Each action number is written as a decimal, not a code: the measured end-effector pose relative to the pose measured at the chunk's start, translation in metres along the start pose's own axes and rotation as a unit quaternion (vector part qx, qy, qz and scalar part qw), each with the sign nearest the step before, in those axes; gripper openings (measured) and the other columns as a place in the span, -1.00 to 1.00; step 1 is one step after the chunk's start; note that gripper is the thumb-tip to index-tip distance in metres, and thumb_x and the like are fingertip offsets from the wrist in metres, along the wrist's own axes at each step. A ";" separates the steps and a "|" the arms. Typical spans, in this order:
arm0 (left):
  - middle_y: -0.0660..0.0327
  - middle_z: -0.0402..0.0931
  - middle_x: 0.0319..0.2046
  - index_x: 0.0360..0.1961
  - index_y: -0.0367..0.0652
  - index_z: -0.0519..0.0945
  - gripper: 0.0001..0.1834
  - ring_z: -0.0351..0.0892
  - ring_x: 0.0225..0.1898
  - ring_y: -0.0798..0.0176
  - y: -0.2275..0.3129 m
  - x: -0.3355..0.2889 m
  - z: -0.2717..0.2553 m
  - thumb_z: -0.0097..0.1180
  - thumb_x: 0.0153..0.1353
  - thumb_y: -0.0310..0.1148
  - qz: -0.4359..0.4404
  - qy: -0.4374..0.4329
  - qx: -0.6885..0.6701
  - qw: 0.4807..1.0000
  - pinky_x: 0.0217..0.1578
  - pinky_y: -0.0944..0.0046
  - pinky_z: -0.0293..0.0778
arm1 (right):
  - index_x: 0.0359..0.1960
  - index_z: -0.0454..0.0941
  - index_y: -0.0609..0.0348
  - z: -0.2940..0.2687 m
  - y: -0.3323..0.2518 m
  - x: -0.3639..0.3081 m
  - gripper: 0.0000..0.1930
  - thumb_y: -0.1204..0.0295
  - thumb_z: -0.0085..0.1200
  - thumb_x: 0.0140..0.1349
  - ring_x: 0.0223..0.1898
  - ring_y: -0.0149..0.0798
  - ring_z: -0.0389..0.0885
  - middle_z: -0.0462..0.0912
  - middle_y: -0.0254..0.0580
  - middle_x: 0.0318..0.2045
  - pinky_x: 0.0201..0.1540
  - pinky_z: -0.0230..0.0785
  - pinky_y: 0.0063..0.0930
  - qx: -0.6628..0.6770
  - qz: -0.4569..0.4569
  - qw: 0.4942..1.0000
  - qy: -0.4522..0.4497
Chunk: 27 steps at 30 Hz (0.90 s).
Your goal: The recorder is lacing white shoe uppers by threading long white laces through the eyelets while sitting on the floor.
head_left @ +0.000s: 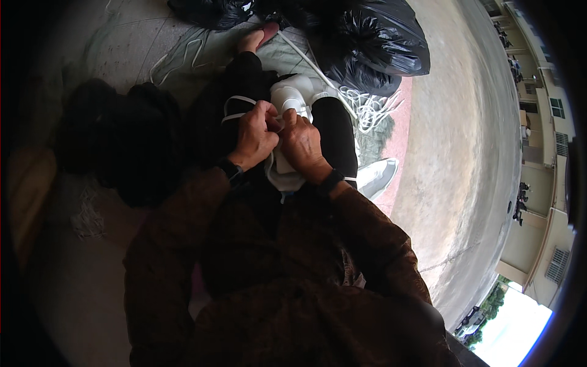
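The white item [292, 93] sits in the lap at the upper centre; threading of the white cord [234, 117] seems unfinished, with a loop left slack. The left hand [255, 137] pinches the cord; the right hand [302, 147] is clenched beside it, contents hidden. Loose cords [372, 111] lie upper right.

Two black wristbands [331, 182], one reddish shoe [268, 34], two black trouser legs [335, 136], two heaps of white strands [371, 114], at least two black plastic bags [391, 40]; the overlapping white pieces [285, 96] cannot be counted.
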State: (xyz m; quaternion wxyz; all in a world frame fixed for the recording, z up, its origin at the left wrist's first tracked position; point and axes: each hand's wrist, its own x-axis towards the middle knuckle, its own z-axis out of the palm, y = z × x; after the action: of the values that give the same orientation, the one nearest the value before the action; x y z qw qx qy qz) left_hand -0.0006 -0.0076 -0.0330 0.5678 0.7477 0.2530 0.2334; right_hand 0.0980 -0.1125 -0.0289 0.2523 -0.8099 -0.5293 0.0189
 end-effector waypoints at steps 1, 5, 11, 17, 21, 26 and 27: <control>0.07 0.59 -0.51 -0.19 -0.31 0.40 -0.57 0.65 -0.42 0.07 -0.001 0.001 -0.001 0.14 -0.19 -0.66 -0.004 0.007 -0.001 1.000 -0.35 0.14 0.53 | -0.14 0.32 0.24 0.002 -0.002 0.002 -0.63 0.53 0.21 0.04 -0.39 0.06 0.64 0.61 0.04 -0.45 -0.37 0.50 -0.13 -0.026 -0.013 1.000 -0.010; 0.06 0.61 -0.48 -0.15 -0.29 0.39 -0.54 0.66 -0.39 0.07 0.005 0.004 0.003 0.13 -0.17 -0.68 -0.014 0.030 0.050 0.998 -0.33 0.15 0.52 | -0.14 0.34 0.27 -0.001 0.002 0.006 -0.68 0.49 0.16 0.10 -0.38 0.05 0.65 0.61 0.03 -0.44 -0.39 0.50 -0.13 -0.040 -0.042 0.998 -0.019; 0.06 0.65 -0.44 -0.09 -0.30 0.36 -0.47 0.68 -0.34 0.07 0.004 0.000 0.001 0.12 -0.20 -0.74 -0.031 0.051 0.046 0.997 -0.29 0.16 0.53 | -0.23 0.43 0.16 -0.008 -0.004 0.012 -0.76 0.47 0.19 0.08 -0.51 0.07 0.67 0.64 0.01 -0.55 -0.46 0.49 -0.11 0.015 0.035 0.999 0.012; 0.00 0.65 -0.40 -0.09 -0.34 0.38 -0.50 0.67 -0.32 0.03 -0.002 0.003 -0.004 0.08 -0.18 -0.70 -0.038 0.027 0.038 0.998 -0.27 0.14 0.53 | -0.25 0.41 0.21 0.003 -0.001 0.016 -0.76 0.42 0.17 0.11 -0.49 0.01 0.66 0.61 -0.04 -0.56 -0.44 0.49 -0.15 -0.048 -0.032 0.998 0.023; -0.04 0.64 -0.37 -0.06 -0.37 0.39 -0.50 0.67 -0.30 0.01 -0.004 0.002 -0.002 0.06 -0.15 -0.69 -0.024 0.022 0.038 0.999 -0.26 0.13 0.53 | -0.33 0.39 0.26 0.007 0.005 0.010 -0.83 0.46 0.09 0.12 -0.44 -0.05 0.60 0.54 -0.05 -0.50 -0.38 0.46 -0.24 -0.114 -0.116 0.986 -0.022; 0.00 0.60 -0.42 -0.11 -0.38 0.40 -0.51 0.64 -0.33 0.03 -0.005 0.001 -0.001 0.16 -0.18 -0.63 -0.040 0.050 -0.011 0.998 -0.26 0.10 0.50 | -0.31 0.40 0.28 0.002 0.004 0.015 -0.85 0.47 0.05 0.15 -0.43 -0.06 0.60 0.54 -0.03 -0.48 -0.40 0.48 -0.25 -0.154 -0.152 0.975 -0.057; 0.00 0.61 -0.42 -0.11 -0.37 0.40 -0.52 0.64 -0.33 0.03 -0.004 0.000 0.000 0.16 -0.18 -0.63 -0.045 0.040 0.010 0.998 -0.25 0.11 0.51 | -0.31 0.40 0.28 -0.001 0.004 0.012 -0.85 0.47 0.05 0.15 -0.43 -0.06 0.60 0.54 -0.03 -0.48 -0.40 0.48 -0.25 -0.156 -0.149 0.975 -0.056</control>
State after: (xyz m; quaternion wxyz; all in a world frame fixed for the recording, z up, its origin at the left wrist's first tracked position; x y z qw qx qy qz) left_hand -0.0011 -0.0074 -0.0366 0.5595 0.7316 0.3108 0.2348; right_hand 0.1074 -0.1038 -0.0270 0.0927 -0.7490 -0.6536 -0.0569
